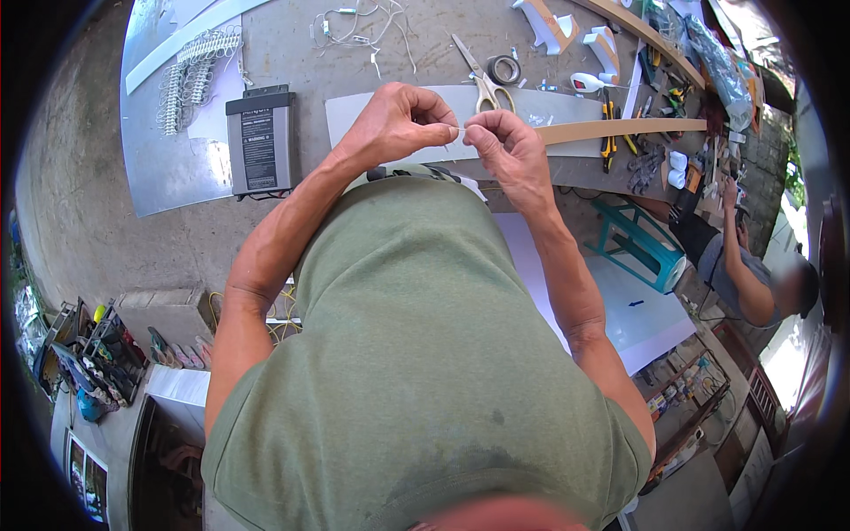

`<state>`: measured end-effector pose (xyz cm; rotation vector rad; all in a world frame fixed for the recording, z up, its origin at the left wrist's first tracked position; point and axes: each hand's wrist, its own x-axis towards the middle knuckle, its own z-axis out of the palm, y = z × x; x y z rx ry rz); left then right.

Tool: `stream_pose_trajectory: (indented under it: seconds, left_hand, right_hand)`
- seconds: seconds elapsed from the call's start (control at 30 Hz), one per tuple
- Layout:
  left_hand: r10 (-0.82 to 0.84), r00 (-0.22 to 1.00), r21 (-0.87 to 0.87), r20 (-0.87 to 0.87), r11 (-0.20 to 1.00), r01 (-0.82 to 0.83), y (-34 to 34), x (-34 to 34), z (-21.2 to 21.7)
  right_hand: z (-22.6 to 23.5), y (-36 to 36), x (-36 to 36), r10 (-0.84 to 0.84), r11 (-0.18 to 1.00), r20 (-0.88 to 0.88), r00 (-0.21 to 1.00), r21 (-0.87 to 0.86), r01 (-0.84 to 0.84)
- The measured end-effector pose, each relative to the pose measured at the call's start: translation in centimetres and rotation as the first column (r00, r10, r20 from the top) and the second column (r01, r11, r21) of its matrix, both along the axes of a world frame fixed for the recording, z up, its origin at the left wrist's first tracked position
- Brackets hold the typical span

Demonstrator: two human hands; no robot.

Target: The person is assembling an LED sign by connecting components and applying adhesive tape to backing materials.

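Above the table's near edge, my left hand (400, 126) and my right hand (513, 157) come close together, each with thumb and fingers pinched. A thin white wire (461, 130) runs between the fingertips; its ends are hidden in them. Under the hands lies a long white sheet (351, 110) on the grey table. Just beyond my right hand are scissors (489, 88) with cream handles, beside a roll of black tape (504, 70). A tan strip (620, 129) extends rightward from behind my right hand.
Left on the table are a grey power supply box (259, 146) and strings of small light modules (199, 75). Loose white wires (363, 37) lie farther back. Yellow-black cutters (608, 137) sit at right. A teal stool (642, 243) and another person (748, 265) are at the right.
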<state>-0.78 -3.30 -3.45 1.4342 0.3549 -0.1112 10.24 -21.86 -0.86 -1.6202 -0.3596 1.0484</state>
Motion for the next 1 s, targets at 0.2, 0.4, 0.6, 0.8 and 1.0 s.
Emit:
stream_pose_trajectory:
  seconds: [0.2,0.4,0.6,0.8,1.0]
  left_hand:
    - [-0.019,0.998,-0.224,-0.062,0.975,0.004,0.5,-0.1,0.6]
    - [-0.053,0.996,-0.269,-0.076,0.963,0.03,0.6,0.0,0.2]
    - [-0.046,0.999,-0.147,-0.014,0.988,0.043,0.2,-0.3,0.3]
    - [-0.03,0.999,-0.073,-0.017,0.997,0.028,0.4,-0.1,0.4]
    - [0.006,1.0,-0.307,-0.023,0.952,-0.013,0.6,-0.4,-0.1]
  right_hand:
    - [0.8,0.4,0.6,0.12,0.963,0.869,0.479,0.015,-0.269]
    - [0.0,0.3,1.4,0.1,0.911,0.98,0.171,-0.021,-0.412]
    - [1.2,0.0,0.0,0.228,0.954,0.753,0.617,-0.048,-0.295]
    - [0.9,-0.2,0.2,0.068,0.997,-0.002,0.998,-0.022,-0.068]
    - [1.0,0.6,0.0,0.081,0.969,0.798,0.598,0.078,-0.235]
